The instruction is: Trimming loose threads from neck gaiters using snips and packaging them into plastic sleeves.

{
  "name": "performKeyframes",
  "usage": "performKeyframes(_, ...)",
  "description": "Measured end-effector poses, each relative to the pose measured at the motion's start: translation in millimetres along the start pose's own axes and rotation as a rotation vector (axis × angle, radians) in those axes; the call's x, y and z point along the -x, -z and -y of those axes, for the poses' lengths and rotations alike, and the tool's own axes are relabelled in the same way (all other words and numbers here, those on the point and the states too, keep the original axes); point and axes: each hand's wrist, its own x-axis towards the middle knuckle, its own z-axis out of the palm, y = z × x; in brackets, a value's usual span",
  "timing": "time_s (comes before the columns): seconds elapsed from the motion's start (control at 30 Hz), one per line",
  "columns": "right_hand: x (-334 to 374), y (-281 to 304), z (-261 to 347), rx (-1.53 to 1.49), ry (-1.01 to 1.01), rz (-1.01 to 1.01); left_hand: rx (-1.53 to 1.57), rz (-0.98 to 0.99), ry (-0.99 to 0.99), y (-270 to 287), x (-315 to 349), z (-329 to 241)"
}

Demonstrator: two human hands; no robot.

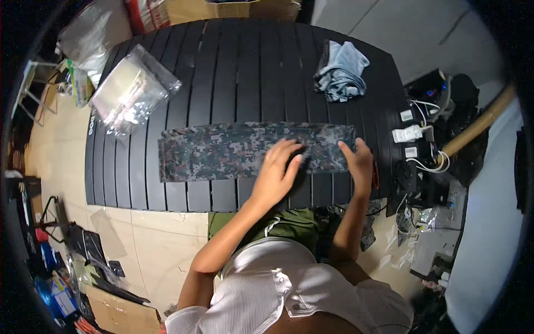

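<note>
A long folded strip of camouflage cloth in grey, green and brown lies flat across the slatted black table. My left hand rests on its right half, fingers stretched out and thumb apart. At the strip's right end is my right hand, with thumb and fingers spread around the corner and nothing visibly pinched between them. Just beside that hand, a thin red object lies near the table edge, too small to name.
A crumpled blue-grey cloth sits at the far right of the table. Clear plastic packaging lies at the far left. Power strips and white cables crowd the right side. Cardboard is on the floor, lower left.
</note>
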Motion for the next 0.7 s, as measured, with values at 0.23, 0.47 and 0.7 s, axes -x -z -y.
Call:
performKeyframes(0.23, 47.2, -3.3, 88.6, -0.291, 0.233, 0.259, 1.482, 0.089, 0.654, -30.0, -20.7, -3.5)
performKeyframes(0.47, 62.7, 24.1, 97.0, -0.558, 0.397, 0.656, 1.181, -0.144, 0.609, 66.8, -18.5, -17.6)
performKeyframes(0.7, 51.0, 29.1, 80.8, -0.643, 0.314, 0.577, 0.244, -0.302, 0.669, 164.6, 36.8, 65.7)
